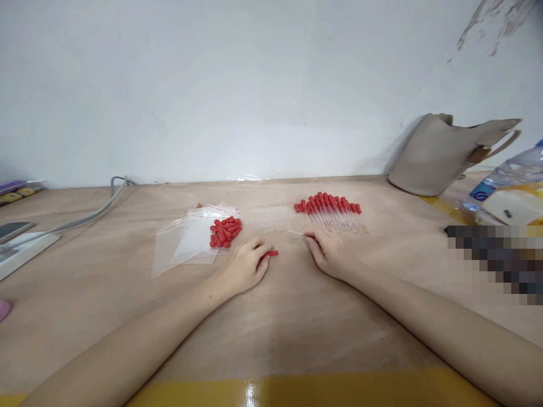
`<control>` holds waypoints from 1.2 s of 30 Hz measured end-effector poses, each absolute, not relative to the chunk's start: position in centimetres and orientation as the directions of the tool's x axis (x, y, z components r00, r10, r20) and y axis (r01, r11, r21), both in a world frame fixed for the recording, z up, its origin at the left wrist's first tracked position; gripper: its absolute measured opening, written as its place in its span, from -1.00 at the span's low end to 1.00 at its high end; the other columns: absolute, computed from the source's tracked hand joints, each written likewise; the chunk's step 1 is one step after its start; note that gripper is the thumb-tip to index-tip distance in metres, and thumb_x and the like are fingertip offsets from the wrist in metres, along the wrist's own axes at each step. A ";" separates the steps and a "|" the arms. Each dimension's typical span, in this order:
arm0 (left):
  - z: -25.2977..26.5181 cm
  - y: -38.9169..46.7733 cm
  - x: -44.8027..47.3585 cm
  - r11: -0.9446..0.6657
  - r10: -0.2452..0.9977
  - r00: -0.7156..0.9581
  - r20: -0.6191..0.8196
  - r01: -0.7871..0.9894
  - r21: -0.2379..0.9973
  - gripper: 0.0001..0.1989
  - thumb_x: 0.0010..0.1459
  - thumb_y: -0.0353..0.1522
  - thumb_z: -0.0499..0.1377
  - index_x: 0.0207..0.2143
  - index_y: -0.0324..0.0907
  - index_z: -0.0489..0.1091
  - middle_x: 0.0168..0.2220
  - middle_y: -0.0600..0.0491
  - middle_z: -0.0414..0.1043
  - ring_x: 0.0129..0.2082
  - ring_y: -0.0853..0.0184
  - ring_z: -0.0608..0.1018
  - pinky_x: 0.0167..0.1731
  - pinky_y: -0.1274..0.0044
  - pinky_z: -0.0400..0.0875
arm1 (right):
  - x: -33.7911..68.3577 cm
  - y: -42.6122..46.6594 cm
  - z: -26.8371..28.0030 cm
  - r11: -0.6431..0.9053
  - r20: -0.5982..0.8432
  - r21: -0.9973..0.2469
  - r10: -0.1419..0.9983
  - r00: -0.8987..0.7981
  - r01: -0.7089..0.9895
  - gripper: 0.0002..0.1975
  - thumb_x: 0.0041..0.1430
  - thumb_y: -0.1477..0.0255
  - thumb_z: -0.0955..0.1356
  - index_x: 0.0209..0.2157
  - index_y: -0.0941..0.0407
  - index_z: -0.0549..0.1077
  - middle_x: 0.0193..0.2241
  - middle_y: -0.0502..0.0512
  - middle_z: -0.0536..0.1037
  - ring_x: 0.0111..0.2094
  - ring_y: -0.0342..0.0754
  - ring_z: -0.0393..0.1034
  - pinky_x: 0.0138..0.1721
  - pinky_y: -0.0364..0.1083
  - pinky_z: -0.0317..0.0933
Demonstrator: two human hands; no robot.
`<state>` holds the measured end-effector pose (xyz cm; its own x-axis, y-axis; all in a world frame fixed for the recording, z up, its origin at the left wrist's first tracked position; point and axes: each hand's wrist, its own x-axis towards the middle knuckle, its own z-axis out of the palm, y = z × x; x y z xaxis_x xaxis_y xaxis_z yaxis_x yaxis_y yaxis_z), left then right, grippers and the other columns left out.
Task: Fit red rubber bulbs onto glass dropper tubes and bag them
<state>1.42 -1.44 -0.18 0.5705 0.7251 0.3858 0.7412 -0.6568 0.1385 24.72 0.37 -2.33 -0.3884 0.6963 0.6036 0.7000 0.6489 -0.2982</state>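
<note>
My left hand (248, 263) is closed on a red rubber bulb (272, 254), whose end sticks out to the right past the fingertips. In my right hand (328, 251), pinched between thumb and fingers, is a thin clear dropper tube (296, 232) that points left. A gap separates the bulb from the tube. Beyond the hands lies a row of bare clear tubes (267, 219). Just past my right hand are several droppers (328, 203) side by side, their tubes topped with red bulbs. A pile of loose red bulbs (224, 232) rests behind my left hand.
Clear plastic bags (186, 243) lie under and left of the bulb pile. A grey cable (102, 210) runs to a white power strip (31, 254) at the left. On the right stand a beige bag (432, 155) and a water bottle (504, 175). Yellow tape (297, 387) marks the near edge.
</note>
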 end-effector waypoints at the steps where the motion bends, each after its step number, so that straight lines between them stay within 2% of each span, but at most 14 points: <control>1: -0.4 -1.2 1.5 -0.662 0.724 0.564 0.396 0.730 0.170 -0.76 0.16 -0.42 -0.01 -0.16 -0.16 0.38 -0.29 -0.01 0.34 -0.32 0.31 0.43 -0.31 0.48 0.36 | 24.7 0.3 -2.3 0.652 0.604 -0.300 0.695 -0.390 0.696 -0.78 0.23 0.46 0.12 -0.25 0.15 0.34 -0.34 0.11 0.47 -0.29 -0.06 0.33 -0.19 -0.06 0.10; 6: -1.0 -0.2 1.7 -0.656 0.737 0.500 0.455 0.691 0.303 -0.82 0.13 -0.33 0.08 -0.31 -0.13 0.48 -0.28 0.00 0.33 -0.26 0.31 0.42 -0.25 0.46 0.34 | 24.2 0.0 -2.2 0.671 0.575 -0.273 0.688 -0.442 0.690 -0.78 0.23 0.43 0.14 -0.23 0.14 0.37 -0.36 0.09 0.50 -0.32 -0.09 0.35 -0.20 -0.08 0.10; 10: -0.7 0.0 1.9 -0.633 0.766 0.442 0.467 0.645 0.427 -0.82 0.16 -0.35 0.06 -0.32 -0.17 0.45 -0.33 0.02 0.40 -0.31 0.34 0.44 -0.27 0.48 0.35 | 24.1 -0.1 -2.3 0.695 0.557 -0.249 0.672 -0.488 0.674 -0.76 0.24 0.41 0.14 -0.25 0.14 0.38 -0.36 0.10 0.51 -0.35 -0.10 0.35 -0.20 -0.07 0.09; 16: -1.0 -0.1 2.1 -0.558 0.829 0.381 0.408 0.547 0.624 -0.82 0.17 -0.30 0.03 -0.28 -0.18 0.37 -0.38 0.07 0.45 -0.42 0.38 0.47 -0.42 0.55 0.36 | 23.7 -0.1 -2.6 0.719 0.578 -0.244 0.646 -0.498 0.650 -0.76 0.24 0.39 0.15 -0.23 0.14 0.39 -0.35 0.09 0.52 -0.37 -0.12 0.35 -0.19 -0.07 0.06; 22: -1.7 0.2 2.1 -0.437 0.880 0.360 0.312 0.352 0.828 -0.80 0.14 -0.27 0.07 -0.27 -0.21 0.33 -0.42 0.07 0.42 -0.46 0.39 0.50 -0.39 0.52 0.42 | 23.2 -0.2 -2.5 0.757 0.588 -0.282 0.622 -0.517 0.589 -0.78 0.23 0.41 0.16 -0.24 0.14 0.39 -0.42 0.05 0.52 -0.43 -0.15 0.33 -0.23 -0.09 0.05; 27: -1.7 0.2 2.0 -0.392 0.884 0.381 0.272 0.286 0.874 -0.81 0.12 -0.28 0.09 -0.31 -0.24 0.36 -0.49 0.09 0.41 -0.51 0.43 0.48 -0.41 0.54 0.42 | 23.3 -0.2 -1.6 0.749 0.519 -0.392 0.660 -0.543 0.535 -0.80 0.21 0.43 0.19 -0.26 0.11 0.43 -0.40 0.00 0.54 -0.40 -0.16 0.36 -0.22 -0.10 0.04; 30: -1.6 -0.1 2.0 -0.384 0.876 0.417 0.244 0.295 0.875 -0.81 0.12 -0.30 0.09 -0.30 -0.25 0.38 -0.52 0.10 0.39 -0.54 0.44 0.46 -0.45 0.57 0.41 | 23.6 0.3 -1.1 0.745 0.449 -0.394 0.667 -0.594 0.538 -0.79 0.22 0.45 0.19 -0.27 0.08 0.45 -0.38 -0.02 0.55 -0.39 -0.16 0.37 -0.19 -0.08 0.00; 33: -1.6 -0.4 2.0 -0.397 0.865 0.452 0.219 0.347 0.850 -0.81 0.11 -0.30 0.09 -0.31 -0.25 0.39 -0.54 0.10 0.38 -0.54 0.45 0.45 -0.47 0.59 0.40 | 23.9 0.7 -1.2 0.784 0.446 -0.299 0.619 -0.646 0.544 -0.78 0.22 0.45 0.19 -0.30 0.09 0.46 -0.41 0.00 0.54 -0.42 -0.17 0.35 -0.23 -0.08 -0.03; 36: -1.6 -0.5 2.1 -0.408 0.869 0.445 0.217 0.395 0.823 -0.79 0.12 -0.28 0.09 -0.31 -0.24 0.41 -0.54 0.11 0.37 -0.55 0.45 0.44 -0.49 0.61 0.38 | 23.7 0.6 -1.5 0.801 0.543 -0.125 0.550 -0.635 0.586 -0.78 0.21 0.47 0.19 -0.32 0.13 0.46 -0.47 0.03 0.51 -0.46 -0.15 0.30 -0.30 -0.09 -0.04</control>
